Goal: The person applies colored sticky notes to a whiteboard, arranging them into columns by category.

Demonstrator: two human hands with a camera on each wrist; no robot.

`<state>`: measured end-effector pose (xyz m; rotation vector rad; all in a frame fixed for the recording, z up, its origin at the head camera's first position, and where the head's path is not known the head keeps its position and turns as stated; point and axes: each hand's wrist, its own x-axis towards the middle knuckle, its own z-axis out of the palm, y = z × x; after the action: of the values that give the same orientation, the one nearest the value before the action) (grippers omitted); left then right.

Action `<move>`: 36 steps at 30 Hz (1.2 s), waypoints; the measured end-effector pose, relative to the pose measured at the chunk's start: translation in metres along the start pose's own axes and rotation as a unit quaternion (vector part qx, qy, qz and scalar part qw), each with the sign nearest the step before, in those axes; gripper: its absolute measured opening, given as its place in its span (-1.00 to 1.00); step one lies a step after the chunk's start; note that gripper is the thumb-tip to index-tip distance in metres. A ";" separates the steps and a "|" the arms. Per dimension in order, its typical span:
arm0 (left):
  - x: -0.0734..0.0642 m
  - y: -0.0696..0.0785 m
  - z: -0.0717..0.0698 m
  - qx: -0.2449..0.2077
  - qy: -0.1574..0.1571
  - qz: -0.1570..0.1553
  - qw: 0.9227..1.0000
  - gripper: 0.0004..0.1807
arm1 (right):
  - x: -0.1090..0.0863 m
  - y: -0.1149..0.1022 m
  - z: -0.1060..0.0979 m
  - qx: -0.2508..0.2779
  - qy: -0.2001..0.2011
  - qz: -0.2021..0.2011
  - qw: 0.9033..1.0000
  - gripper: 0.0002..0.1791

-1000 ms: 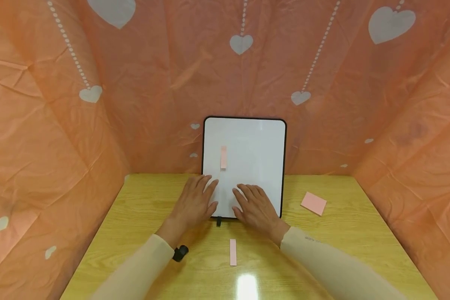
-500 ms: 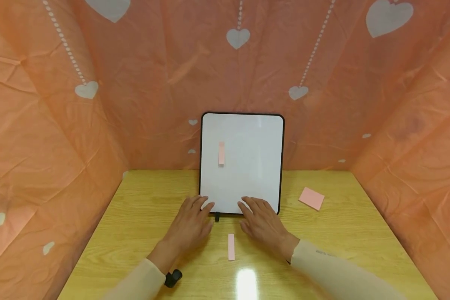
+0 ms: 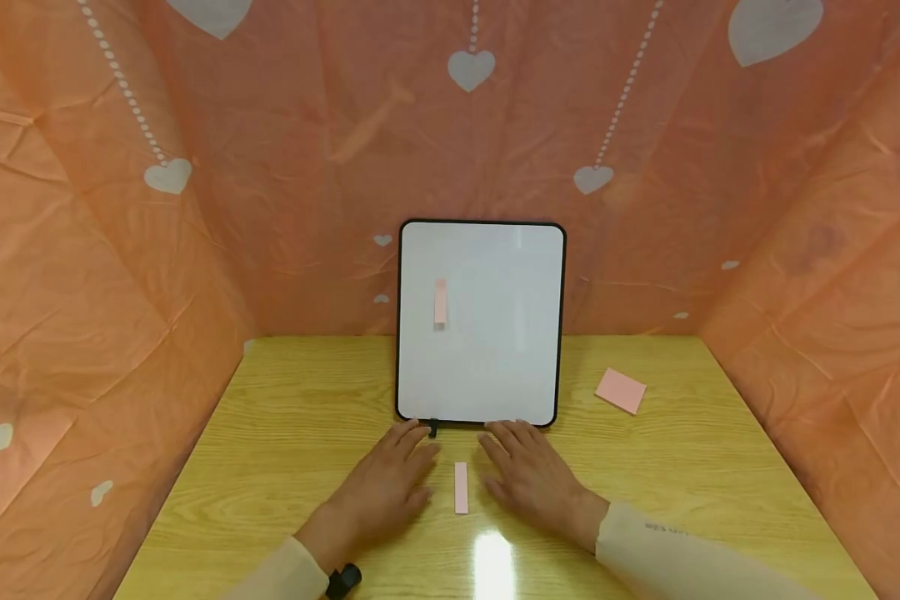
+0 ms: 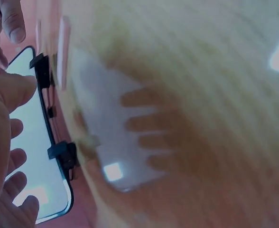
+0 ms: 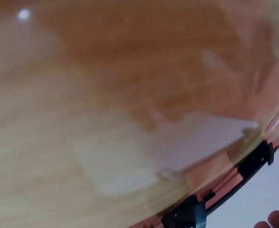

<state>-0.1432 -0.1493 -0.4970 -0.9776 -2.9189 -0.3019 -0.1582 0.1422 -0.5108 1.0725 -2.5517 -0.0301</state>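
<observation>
My left hand (image 3: 381,485) is over the table in front of the whiteboard (image 3: 480,333), fingers stretched and holding nothing. My right hand (image 3: 537,477) mirrors it on the other side, fingertips close to the board's lower edge. Between the hands lies a narrow pink sticky-note pad (image 3: 461,488). A pink strip of paper (image 3: 440,302) is stuck on the left part of the board, which stands upright in a black frame. The left wrist view shows a black foot (image 4: 62,151) under the board's edge. Only a few right-hand fingertips (image 5: 277,219) show in the right wrist view.
A larger pink sticky-note pad (image 3: 621,391) lies on the wood-patterned table (image 3: 307,392) right of the board. Orange cloth (image 3: 307,208) with white hearts hangs behind and at both sides. The glossy tabletop reflects a lamp near the front.
Both hands have drawn back from in front of the whiteboard toward the person, down to the table before its lower edge. The head view has shifted slightly. Board and pads lie as before.
</observation>
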 end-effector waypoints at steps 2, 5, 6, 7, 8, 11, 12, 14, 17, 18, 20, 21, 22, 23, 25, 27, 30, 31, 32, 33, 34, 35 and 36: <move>0.000 0.001 0.003 0.003 -0.010 0.017 1.000 -0.37 | -0.003 -0.003 0.002 0.002 -0.006 -0.010 1.000 -0.33; 0.000 0.002 0.009 0.012 -0.017 0.038 0.999 -0.36 | -0.006 -0.007 0.005 -0.004 -0.013 -0.031 0.999 -0.34; 0.000 0.002 0.010 0.015 -0.019 0.044 0.999 -0.35 | -0.006 -0.008 0.006 -0.007 -0.014 -0.037 0.999 -0.33; 0.001 0.002 0.012 0.016 -0.020 0.050 0.998 -0.34 | -0.006 -0.009 0.006 -0.008 -0.015 -0.043 0.999 -0.34; 0.001 0.001 0.013 0.016 -0.022 0.055 0.998 -0.32 | -0.006 -0.010 0.007 -0.008 -0.018 -0.047 0.999 -0.34; 0.003 0.000 0.015 0.021 -0.033 0.070 0.997 -0.24 | -0.007 -0.013 0.007 -0.011 -0.027 -0.056 0.998 -0.34; 0.003 0.000 0.015 0.022 -0.039 0.074 0.996 -0.21 | -0.007 -0.014 0.006 -0.013 -0.031 -0.059 0.998 -0.33; 0.004 0.000 0.016 0.022 -0.053 0.080 0.995 -0.13 | -0.007 -0.015 0.006 -0.019 -0.045 -0.065 0.997 -0.31; 0.005 -0.001 0.017 0.023 -0.073 0.085 0.993 -0.03 | -0.007 -0.017 0.005 -0.028 -0.062 -0.072 0.995 -0.29; 0.006 -0.001 0.017 0.025 -0.077 0.088 0.993 -0.02 | -0.007 -0.018 0.005 -0.030 -0.066 -0.074 0.995 -0.28; 0.007 -0.002 0.017 0.029 -0.081 0.094 0.992 0.00 | -0.007 -0.018 0.006 -0.036 -0.073 -0.081 0.993 -0.27; 0.007 -0.002 0.017 0.033 -0.082 0.098 0.991 0.01 | -0.007 -0.019 0.006 -0.039 -0.076 -0.085 0.993 -0.27; 0.008 -0.003 0.018 0.038 -0.081 0.104 0.991 0.01 | -0.007 -0.019 0.006 -0.040 -0.077 -0.089 0.992 -0.27; 0.008 -0.004 0.018 0.043 -0.081 0.109 0.990 0.01 | -0.007 -0.019 0.007 -0.042 -0.079 -0.094 0.992 -0.27; 0.009 -0.006 0.020 0.053 -0.079 0.119 0.988 0.01 | -0.006 -0.019 0.007 -0.044 -0.080 -0.103 0.990 -0.27; 0.010 -0.007 0.021 0.060 -0.082 0.126 0.987 0.02 | -0.006 -0.019 0.007 -0.045 -0.080 -0.111 0.990 -0.28; 0.012 -0.009 0.022 0.064 -0.090 0.132 0.985 0.01 | -0.005 -0.018 0.007 -0.049 -0.075 -0.123 0.988 -0.30; 0.012 -0.009 0.022 0.065 -0.093 0.133 0.985 0.01 | -0.005 -0.018 0.008 -0.052 -0.073 -0.127 0.988 -0.30; 0.013 -0.010 0.022 0.064 -0.096 0.133 0.984 0.01 | -0.005 -0.017 0.009 -0.054 -0.071 -0.130 0.987 -0.31; 0.013 -0.010 0.022 0.065 -0.098 0.134 0.984 0.01 | -0.005 -0.017 0.009 -0.057 -0.068 -0.133 0.987 -0.31; 0.014 -0.010 0.022 0.065 -0.099 0.136 0.984 0.01 | -0.004 -0.017 0.009 -0.057 -0.065 -0.135 0.987 -0.32; 0.014 -0.010 0.022 0.065 -0.101 0.136 0.983 0.01 | -0.004 -0.017 0.010 -0.059 -0.063 -0.137 0.987 -0.33; 0.014 -0.010 0.022 0.064 -0.102 0.137 0.983 0.01 | -0.004 -0.017 0.010 -0.059 -0.061 -0.139 0.987 -0.33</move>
<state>-0.1597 -0.1445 -0.5186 -1.4441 -2.8765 -0.0001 -0.1476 0.1320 -0.5244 1.4080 -2.4478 -0.3246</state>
